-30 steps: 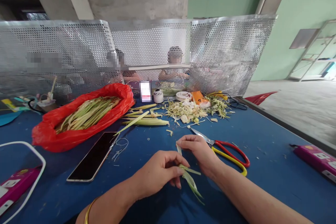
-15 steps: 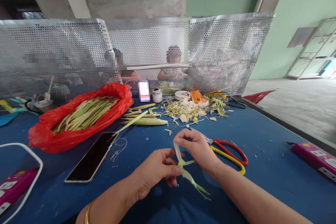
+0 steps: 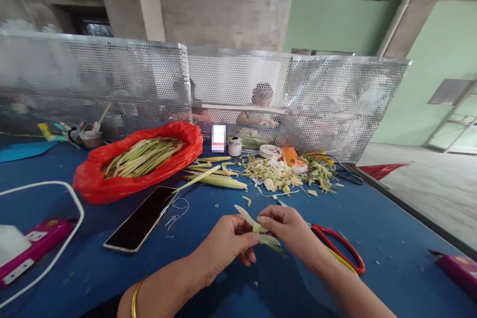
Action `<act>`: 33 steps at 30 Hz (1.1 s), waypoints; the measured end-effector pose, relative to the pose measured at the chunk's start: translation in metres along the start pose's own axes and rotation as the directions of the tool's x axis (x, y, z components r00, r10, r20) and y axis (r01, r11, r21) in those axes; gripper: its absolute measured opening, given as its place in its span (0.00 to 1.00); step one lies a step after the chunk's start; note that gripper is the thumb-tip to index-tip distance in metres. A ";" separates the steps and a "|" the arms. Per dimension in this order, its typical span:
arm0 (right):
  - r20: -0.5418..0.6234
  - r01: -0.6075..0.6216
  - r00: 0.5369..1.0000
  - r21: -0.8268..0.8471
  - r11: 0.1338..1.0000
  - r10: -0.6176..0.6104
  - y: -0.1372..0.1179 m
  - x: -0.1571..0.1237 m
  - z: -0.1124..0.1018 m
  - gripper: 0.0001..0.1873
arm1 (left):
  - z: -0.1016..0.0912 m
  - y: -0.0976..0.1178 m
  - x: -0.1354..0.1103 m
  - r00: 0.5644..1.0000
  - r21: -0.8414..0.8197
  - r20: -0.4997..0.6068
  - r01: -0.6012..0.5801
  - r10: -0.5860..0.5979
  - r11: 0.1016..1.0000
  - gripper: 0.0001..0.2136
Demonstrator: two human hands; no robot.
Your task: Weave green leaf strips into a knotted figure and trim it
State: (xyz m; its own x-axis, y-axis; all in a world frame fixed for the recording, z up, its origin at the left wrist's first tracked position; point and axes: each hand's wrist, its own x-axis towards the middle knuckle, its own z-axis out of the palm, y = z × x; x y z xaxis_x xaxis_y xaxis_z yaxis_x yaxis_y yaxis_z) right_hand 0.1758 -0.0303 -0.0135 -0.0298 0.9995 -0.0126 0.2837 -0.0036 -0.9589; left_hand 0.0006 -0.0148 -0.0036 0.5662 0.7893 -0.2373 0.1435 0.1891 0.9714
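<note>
Between my hands is a small folded piece of pale green corn husk (image 3: 245, 214), with one strip pointing up to the left and another trailing to the lower right. My left hand (image 3: 235, 238) is closed, pinching its middle between thumb and fingers. From the other side, my right hand (image 3: 283, 223) pinches the husk near the fold, its thumb and fingertips together. Scissors with red and yellow handles (image 3: 359, 261) lie under and beyond my right forearm, their blades partly covered by that hand.
A red plastic bag (image 3: 87, 186) full of husk strips stands at the left, with a phone (image 3: 139, 221) before it. Loose husks (image 3: 223, 181) and a heap of scraps (image 3: 274, 174) lie ahead. Purple power strips (image 3: 40, 246) flank the table. Behind a perforated metal screen (image 3: 231, 69) people sit.
My right hand has come down from the top of the upright strip to the husk's middle. That strip now leans left. The view has tilted up and turned left.
</note>
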 end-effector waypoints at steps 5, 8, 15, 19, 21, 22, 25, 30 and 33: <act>-0.088 0.024 0.996 0.017 1.000 -0.022 0.000 -0.002 0.003 0.12 | 0.000 -0.003 0.001 1.000 0.033 0.026 0.005 -0.005 0.999 0.10; -0.039 0.042 0.998 0.036 0.998 -0.041 -0.004 -0.004 0.001 0.14 | -0.002 -0.003 0.001 0.999 0.003 0.031 0.033 -0.033 0.999 0.10; -0.057 0.057 0.997 -0.064 0.996 -0.061 0.001 -0.001 0.000 0.11 | -0.004 0.001 0.002 0.996 -0.116 -0.036 0.076 -0.081 0.990 0.12; -0.141 0.124 0.980 -0.122 0.985 -0.141 0.004 -0.001 -0.001 0.11 | -0.004 0.000 0.004 0.993 -0.166 -0.066 0.084 -0.096 0.982 0.13; -0.300 0.227 0.909 -0.228 0.947 -0.290 0.000 -0.006 -0.001 0.09 | -0.004 -0.001 0.006 0.988 -0.186 -0.130 0.061 -0.086 0.981 0.14; -0.386 0.273 0.842 -0.300 0.914 -0.378 -0.002 -0.010 0.000 0.09 | -0.005 -0.002 0.007 0.982 -0.201 -0.175 0.038 -0.074 0.979 0.15; -0.426 0.348 0.743 -0.413 0.842 -0.516 -0.006 -0.020 0.010 0.11 | -0.005 -0.002 0.011 0.951 -0.269 -0.307 -0.057 -0.029 0.962 0.16; -0.145 0.205 0.959 -0.240 0.949 -0.243 0.003 -0.015 0.048 0.14 | 0.000 -0.004 0.014 0.900 -0.384 -0.436 -0.203 0.017 0.901 0.15; -0.175 0.124 0.973 -0.148 0.981 -0.150 0.010 -0.009 0.064 0.16 | 0.004 -0.007 0.014 0.894 -0.415 -0.447 -0.226 0.019 0.881 0.15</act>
State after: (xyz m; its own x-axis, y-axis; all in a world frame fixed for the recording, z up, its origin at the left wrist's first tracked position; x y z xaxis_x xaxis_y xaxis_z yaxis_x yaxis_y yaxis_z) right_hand 0.1173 -0.0410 -0.0409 0.0964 0.9788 0.1810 0.4166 0.1255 -0.9004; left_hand 0.0110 -0.0073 -0.0136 0.1466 0.9706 -0.1909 -0.3389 0.2306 0.9121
